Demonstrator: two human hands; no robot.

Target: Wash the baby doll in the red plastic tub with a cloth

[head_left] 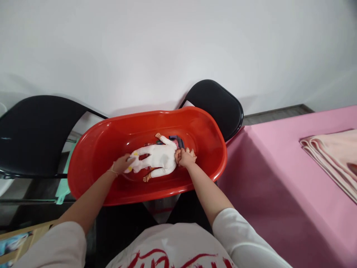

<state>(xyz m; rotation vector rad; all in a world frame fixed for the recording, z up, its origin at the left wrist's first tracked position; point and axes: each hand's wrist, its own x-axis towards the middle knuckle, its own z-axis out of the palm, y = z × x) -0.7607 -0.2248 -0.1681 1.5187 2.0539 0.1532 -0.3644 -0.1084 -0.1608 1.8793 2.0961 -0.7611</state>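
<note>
A white printed shirt (173,249) fills the near edge. In the red tub (92,175), mid-floor, the doll (158,158) (light, soft-clothed, likely rigid limbs) is gripped by 2 hands: left hand (122,163) fingers curled around legs, right hand (187,158) cupped at head; best held there.

A plain white wall (178,44) is seen across the upper field, evenly lit. Two black chairs (36,134) (217,104) are placed against it. A pink-covered surface (279,178) is seen at right, with a folded pink cloth (334,156) laid on it.
</note>
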